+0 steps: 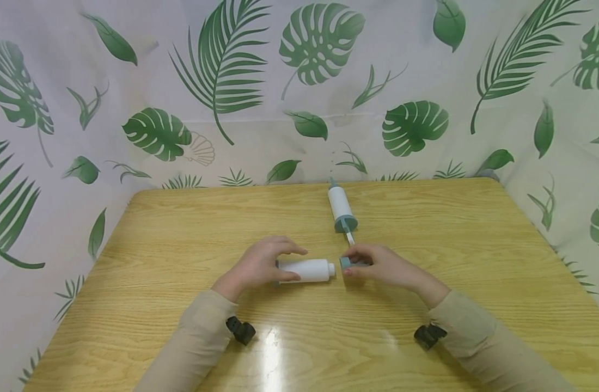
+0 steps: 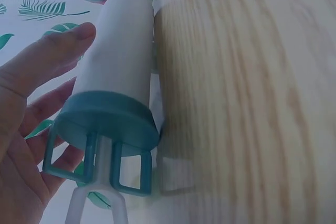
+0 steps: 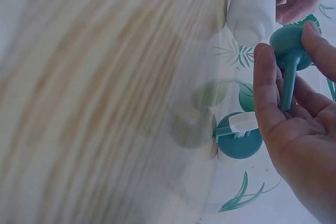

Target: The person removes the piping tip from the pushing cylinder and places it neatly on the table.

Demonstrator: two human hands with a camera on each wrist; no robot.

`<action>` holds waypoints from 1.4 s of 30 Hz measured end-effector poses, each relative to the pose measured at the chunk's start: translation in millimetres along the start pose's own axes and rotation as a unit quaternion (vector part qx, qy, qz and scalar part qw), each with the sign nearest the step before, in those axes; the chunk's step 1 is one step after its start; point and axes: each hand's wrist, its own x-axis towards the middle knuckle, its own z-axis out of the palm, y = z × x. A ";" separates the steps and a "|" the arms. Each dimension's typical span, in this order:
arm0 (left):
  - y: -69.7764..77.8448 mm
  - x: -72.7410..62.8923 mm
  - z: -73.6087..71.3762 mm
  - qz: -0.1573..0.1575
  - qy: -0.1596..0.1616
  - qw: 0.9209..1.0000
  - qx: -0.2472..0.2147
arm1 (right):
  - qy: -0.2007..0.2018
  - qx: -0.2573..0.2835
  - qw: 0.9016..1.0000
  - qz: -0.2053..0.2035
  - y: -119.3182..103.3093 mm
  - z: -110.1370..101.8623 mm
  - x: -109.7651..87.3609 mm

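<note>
A large white syringe (image 1: pixel 306 270) with a teal flange and finger loops (image 2: pixel 134 171) lies sideways, its bare neck facing right. My left hand (image 1: pixel 262 264) is spread around its barrel. The thumb (image 2: pixel 63 51) overlaps the barrel, while the index finger stands apart from it in the head view. Between thumb and fingers, my right hand (image 1: pixel 380 265) pinches a teal nozzle (image 3: pixel 289 56) with a round cap and a thin stem. The cap's open end points at the syringe's neck, with a small gap between them.
Behind my right hand, a second white syringe (image 1: pixel 340 202) lies with a teal nozzle toward the back edge and its white plunger toward me. The wooden table (image 1: pixel 206 218) meets a leaf-printed cloth (image 1: pixel 250 125) at the back.
</note>
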 end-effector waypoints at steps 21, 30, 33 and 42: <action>24.1 15.5 17.1 0.094 0.094 0.988 -0.074 | 0.002 0.008 1.000 -0.009 -16.0 4.6 11.0; 30.6 19.9 23.1 0.103 0.102 0.983 -0.113 | -0.010 0.033 0.999 -0.017 -23.3 7.2 12.7; 31.0 21.0 24.8 0.104 0.110 0.982 -0.115 | -0.011 0.032 0.999 -0.023 -22.7 7.3 13.4; 31.4 22.9 28.1 0.108 0.125 0.979 -0.120 | -0.020 0.040 0.998 -0.032 -21.8 6.7 14.2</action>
